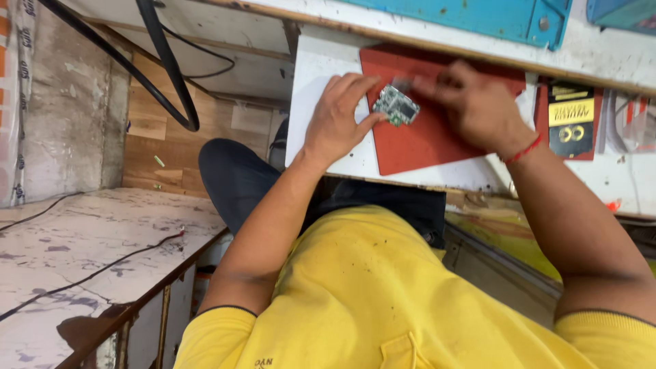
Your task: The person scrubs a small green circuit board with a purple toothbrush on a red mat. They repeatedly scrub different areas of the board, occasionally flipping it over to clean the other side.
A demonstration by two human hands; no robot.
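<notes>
A small green circuit board (395,106) lies tilted on a red mat (437,140) on a white work surface (318,75). My left hand (339,116) holds the board's left edge between thumb and fingers. My right hand (471,102), blurred by motion, touches the board's upper right corner with its fingertips. A red thread is tied around my right wrist.
A black and yellow packet (571,119) lies right of the mat. A blue metal box (478,17) stands behind it. Thick black cables (164,68) hang at the upper left. A marbled counter (82,253) with thin wires sits at the lower left.
</notes>
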